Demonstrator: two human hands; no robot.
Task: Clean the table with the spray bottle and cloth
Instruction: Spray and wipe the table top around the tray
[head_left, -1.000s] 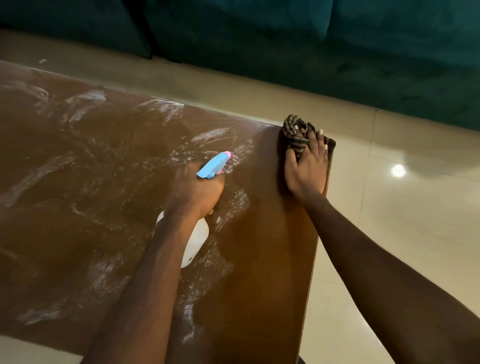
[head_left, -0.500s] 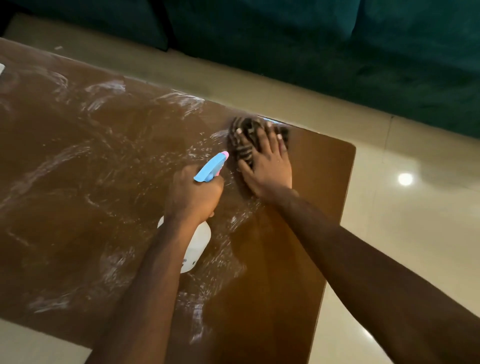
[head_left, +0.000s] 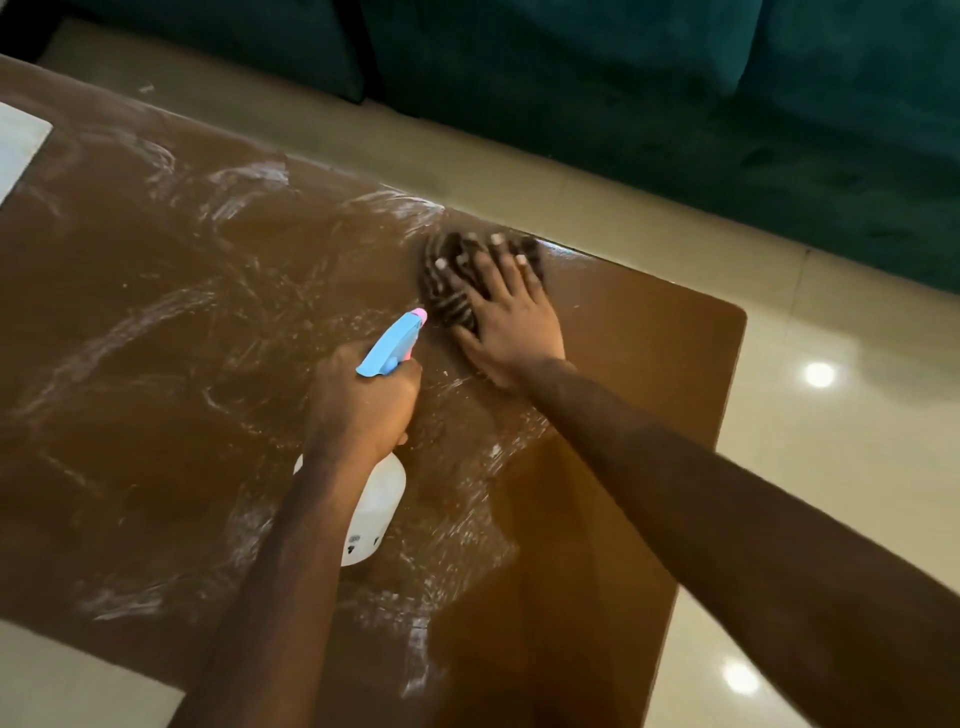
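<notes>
Wiping a shiny brown wooden worktop (head_left: 156, 322) streaked with white smears.

Right hand (head_left: 511, 325) flat, fingers spread, pressing the dark striped cloth (head_left: 449, 283) near the far edge; left hand (head_left: 363, 402) with grip wrapped round the white spray bottle with blue trigger (head_left: 382, 499), just beside.

The right hand (head_left: 506, 317) hid most of the blurred striped cloth (head_left: 448, 283); the left hand (head_left: 363, 402) covered the spray bottle (head_left: 376, 501) neck; the table (head_left: 156, 322) ran off-frame left
</notes>
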